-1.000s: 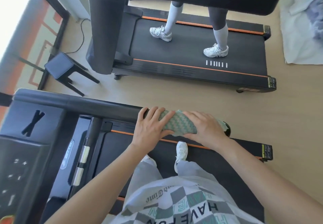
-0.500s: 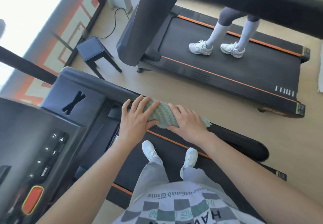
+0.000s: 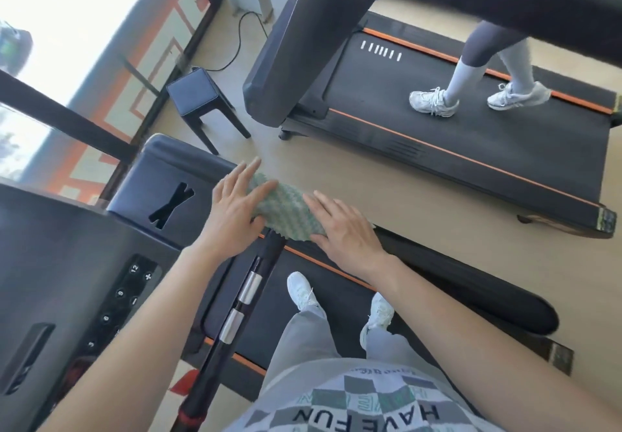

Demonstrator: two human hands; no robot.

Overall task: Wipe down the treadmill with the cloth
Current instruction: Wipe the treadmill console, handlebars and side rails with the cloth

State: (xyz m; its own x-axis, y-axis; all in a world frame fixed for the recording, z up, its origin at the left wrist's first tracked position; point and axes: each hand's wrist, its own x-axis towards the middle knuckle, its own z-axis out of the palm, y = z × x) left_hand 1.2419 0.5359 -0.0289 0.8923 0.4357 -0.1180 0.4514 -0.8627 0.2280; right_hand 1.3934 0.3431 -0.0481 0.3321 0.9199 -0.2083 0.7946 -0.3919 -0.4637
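Left hand point(image 3: 235, 216) flat, fingers spread apart, pressing the near-console end of the cloth point(image 3: 286, 212); right hand point(image 3: 343, 229) likewise open and flat, palm down on the other end. Neither clenched, both simply bearing down. Cloth draped over the padded side rail point(image 3: 471, 290) of the treadmill point(image 3: 336, 297), pinned between the 2 hands, just beside the console corner point(image 3: 161, 196).

Rail's long axis running from the console corner away toward lower right, ending in a rounded tip. Cloth sitting at the console end of that axis, so nearly all the bare rail lying on the right hand's side. Likely next: a slide along the rail toward the tip, right hand leading as the nearer one, left trailing. Thin bar with 2 silver bands point(image 3: 242, 303) crossing below the left wrist, apart from the cloth. 2 white shoes point(image 3: 303, 292) standing on the belt beneath.
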